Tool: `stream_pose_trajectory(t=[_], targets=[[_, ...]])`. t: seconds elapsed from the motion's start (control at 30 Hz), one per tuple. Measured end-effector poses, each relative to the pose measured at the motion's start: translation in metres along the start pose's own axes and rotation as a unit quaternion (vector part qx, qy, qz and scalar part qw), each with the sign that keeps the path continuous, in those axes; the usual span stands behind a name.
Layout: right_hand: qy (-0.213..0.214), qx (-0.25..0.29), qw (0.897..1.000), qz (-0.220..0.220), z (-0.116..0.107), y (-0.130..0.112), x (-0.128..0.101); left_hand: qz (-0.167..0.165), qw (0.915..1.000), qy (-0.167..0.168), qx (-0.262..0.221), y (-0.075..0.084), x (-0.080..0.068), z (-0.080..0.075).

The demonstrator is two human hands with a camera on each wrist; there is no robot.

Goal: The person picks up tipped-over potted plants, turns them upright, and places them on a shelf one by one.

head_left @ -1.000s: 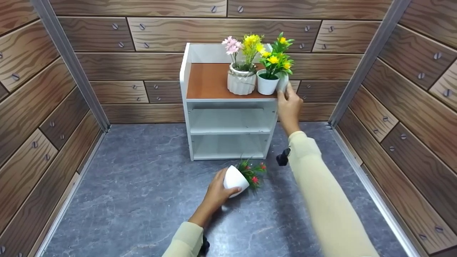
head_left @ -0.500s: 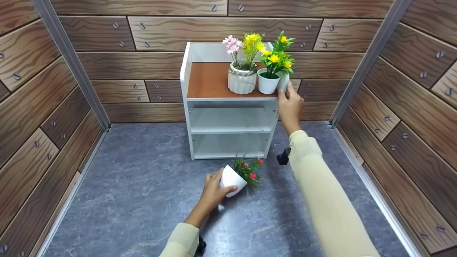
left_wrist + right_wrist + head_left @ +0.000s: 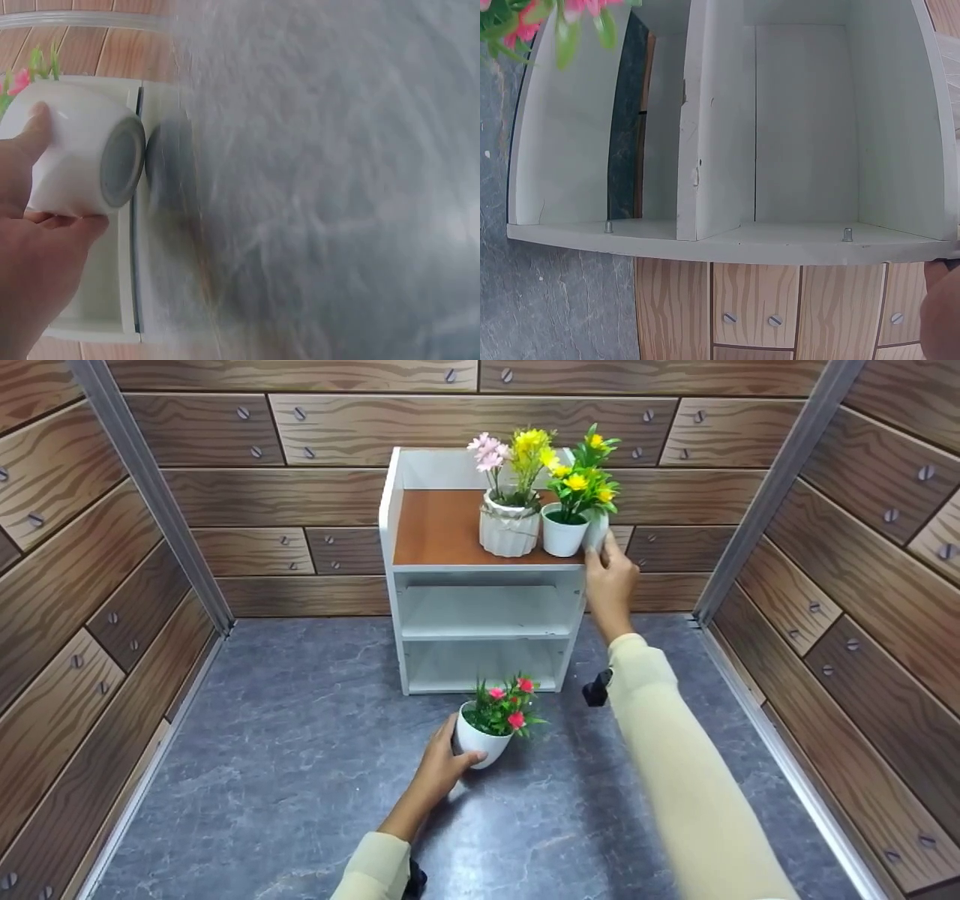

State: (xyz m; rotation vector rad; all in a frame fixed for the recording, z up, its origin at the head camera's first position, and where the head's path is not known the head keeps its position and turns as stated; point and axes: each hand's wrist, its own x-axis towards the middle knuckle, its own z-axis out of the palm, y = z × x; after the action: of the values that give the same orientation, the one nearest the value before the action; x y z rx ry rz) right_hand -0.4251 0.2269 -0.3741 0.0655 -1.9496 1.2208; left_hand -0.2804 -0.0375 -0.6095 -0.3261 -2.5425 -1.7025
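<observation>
My left hand (image 3: 441,757) grips a white flowerpot (image 3: 484,741) with red flowers and green leaves in front of the shelf. In the left wrist view the flowerpot (image 3: 75,150) shows its round base, the thumb along its side and fingers curled beneath. My right hand (image 3: 611,585) holds the front of the right side panel (image 3: 596,529) of a small white shelf unit (image 3: 487,570), at its brown top. The right wrist view shows only part of that hand (image 3: 941,315), beside the corner of the shelf unit (image 3: 817,251).
On the brown top (image 3: 435,529) stand a ribbed white pot (image 3: 508,531) with pink and yellow flowers and a smaller white pot (image 3: 564,536) with yellow flowers, close to the right panel. Wood-patterned walls (image 3: 285,502) enclose the grey marbled floor (image 3: 300,720) on three sides.
The left hand has turned the red-flowered pot from lying tilted to nearly upright, shifting it slightly left. The right hand keeps its hold on the shelf's side panel.
</observation>
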Motion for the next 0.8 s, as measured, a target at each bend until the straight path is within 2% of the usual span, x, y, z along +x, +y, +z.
stream_pose_trajectory(t=[0.23,0.8], targets=[[-0.004,0.000,1.000,0.008,0.001,0.001,0.000,-0.001,0.9981,-0.034,-0.051,-0.010,-0.005,-0.009],[-0.006,-0.001,1.000,0.000,0.000,0.000,-0.001,0.008,0.9977,-0.038,-0.055,-0.015,-0.007,-0.011]])
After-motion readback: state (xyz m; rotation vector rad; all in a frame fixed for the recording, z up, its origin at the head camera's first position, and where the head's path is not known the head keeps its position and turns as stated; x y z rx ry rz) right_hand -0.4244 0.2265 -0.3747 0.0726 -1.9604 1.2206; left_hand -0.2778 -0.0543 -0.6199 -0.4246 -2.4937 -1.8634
